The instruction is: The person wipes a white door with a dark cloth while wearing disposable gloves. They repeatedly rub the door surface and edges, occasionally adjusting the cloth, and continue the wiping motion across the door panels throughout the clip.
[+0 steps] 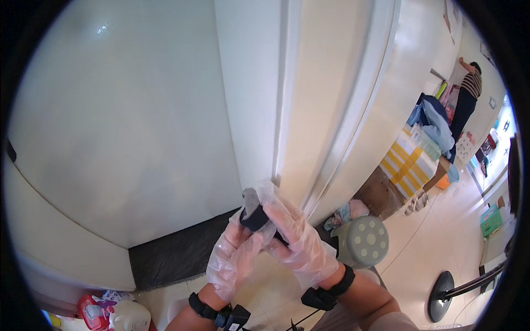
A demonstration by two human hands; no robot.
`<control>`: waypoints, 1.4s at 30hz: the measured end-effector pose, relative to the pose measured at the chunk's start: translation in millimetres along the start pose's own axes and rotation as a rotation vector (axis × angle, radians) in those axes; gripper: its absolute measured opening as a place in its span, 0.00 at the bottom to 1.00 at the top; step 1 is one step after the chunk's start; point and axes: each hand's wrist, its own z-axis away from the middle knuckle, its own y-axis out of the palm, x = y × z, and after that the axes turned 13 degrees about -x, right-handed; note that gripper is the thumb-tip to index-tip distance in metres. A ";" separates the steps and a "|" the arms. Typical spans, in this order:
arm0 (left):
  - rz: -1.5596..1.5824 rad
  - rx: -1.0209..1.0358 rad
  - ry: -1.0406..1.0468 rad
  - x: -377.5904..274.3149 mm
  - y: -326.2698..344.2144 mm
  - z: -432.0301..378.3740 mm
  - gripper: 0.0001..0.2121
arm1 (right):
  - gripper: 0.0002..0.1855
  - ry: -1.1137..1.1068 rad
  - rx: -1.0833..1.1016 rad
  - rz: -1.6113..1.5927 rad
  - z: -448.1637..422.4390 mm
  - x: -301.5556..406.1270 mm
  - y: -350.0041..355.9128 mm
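Both my hands wear clear plastic gloves and meet low in the middle of the view. Between them is a small folded cloth item (pixel 254 212), grey and dark navy, perhaps a sock. My left hand (pixel 236 248) grips it from the left and below. My right hand (pixel 296 236) holds its right side, the gloved fingers pointing up along it. Part of the cloth is hidden under the fingers. Dark straps with small devices sit on both wrists.
White panels (pixel 124 124) rise ahead above a black base strip (pixel 174 248). A grey round stool (pixel 366 242) stands right, near a taped box (pixel 408 165) with clothes. A black round stand base (pixel 440 296), a white jug (pixel 129 316) and red basket (pixel 87 312) lie lower. A person (pixel 468 99) stands far right.
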 end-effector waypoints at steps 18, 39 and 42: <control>-0.658 0.108 0.479 51.4 4.0 -57.8 0.35 | 0.22 -0.659 -0.673 0.635 -224.0 66.9 -67.9; -0.698 0.204 0.611 77.0 -16.2 -74.6 0.41 | 0.20 0.205 -0.456 0.423 -93.5 33.9 -73.4; -0.701 0.198 0.624 76.3 -15.5 -72.6 0.42 | 0.24 -0.142 -0.563 0.409 -189.3 74.8 -86.1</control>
